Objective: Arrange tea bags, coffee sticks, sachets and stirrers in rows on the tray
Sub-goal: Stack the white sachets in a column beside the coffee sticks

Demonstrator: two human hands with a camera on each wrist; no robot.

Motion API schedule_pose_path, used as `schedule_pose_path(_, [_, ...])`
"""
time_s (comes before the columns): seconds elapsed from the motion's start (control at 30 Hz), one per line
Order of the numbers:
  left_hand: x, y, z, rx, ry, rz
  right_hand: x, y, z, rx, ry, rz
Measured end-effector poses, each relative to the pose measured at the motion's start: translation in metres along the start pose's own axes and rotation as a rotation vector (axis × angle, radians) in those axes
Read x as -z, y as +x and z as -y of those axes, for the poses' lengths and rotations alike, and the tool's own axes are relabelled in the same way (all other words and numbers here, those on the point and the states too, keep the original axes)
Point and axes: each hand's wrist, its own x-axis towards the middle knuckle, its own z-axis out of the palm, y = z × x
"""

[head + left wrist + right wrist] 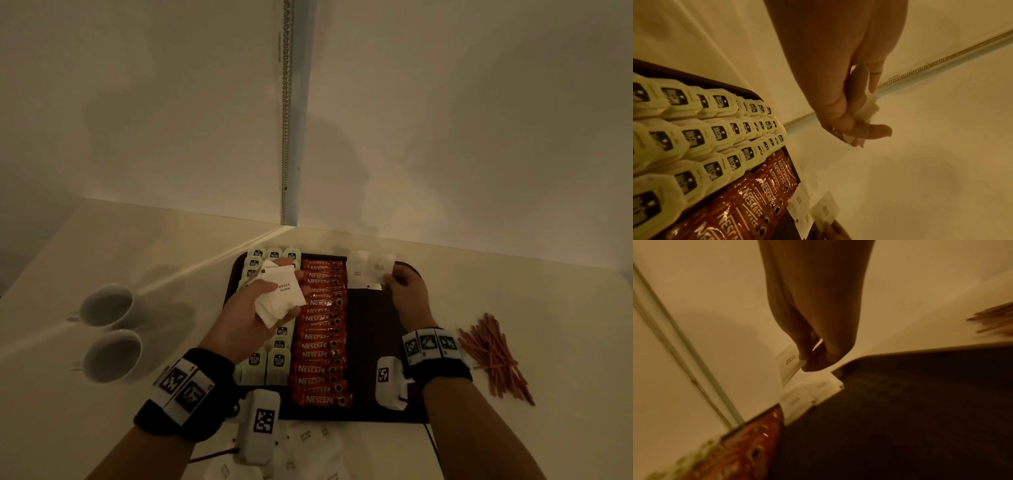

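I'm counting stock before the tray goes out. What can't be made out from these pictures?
- Head view: the left hand and its sugar sachets cover part of the tea bags.
- Head view: loose sachets are cut off by the bottom edge.
- Head view: the stirrers overlap in a pile, uncountable.
- Right wrist view: the sachet pinched by the right hand is blurred.

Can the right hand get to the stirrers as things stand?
Probably, but not right away: the stirrers lie bare on the counter just right of the right hand, nothing between, but it pinches a sugar sachet to place first.
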Motion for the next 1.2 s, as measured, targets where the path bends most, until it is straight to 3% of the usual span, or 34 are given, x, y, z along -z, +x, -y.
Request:
schedule_pose_path(0.2, [0.001, 0.002, 0.000, -0.028, 0.030, -0.066, -0.017, 0.014, -0.028, -0.111, -0.173, 0.074])
schedule_pose_path(0.6, [-0.002, 0.003, -0.004, -0.049, 0.017, -0.254, -0.036, 0.016, -0.019, -0.105, -0.228, -0.086])
schedule_pose_path(0.8, [0.000, 0.005, -0.004, -0.114, 0.054, -0.228, -0.039, 0.006, -0.001, -0.062, -0.176, -0.107])
schedule_pose_path(0.87, [0.001, 0.006, -0.005, -0.141, 0.076, -0.195, -0.041, -0.010, 0.024, 0.039, -0.086, 0.002])
schedule_pose_path(0.97, [0.000, 0.006, -0.006, -0.191, 0.102, -0.140, -0.042, -0.053, 0.069, 0.118, 0.152, 0.435])
schedule_pose_path(1.03, [-0.002, 0.007, -0.005, -0.219, 0.114, -0.110, -0.043, -0.079, 0.087, 0.180, 0.189, 0.642])
schedule_pose_path(1.1, [-0.003, 0.006, -0.002, -0.230, 0.120, -0.089, -0.045, -0.092, 0.094, 0.237, 0.196, 0.676])
schedule_pose_path(1.2, [0.000, 0.004, 0.003, -0.228, 0.141, -0.077, -0.043, -0.094, 0.099, 0.258, 0.245, 0.611])
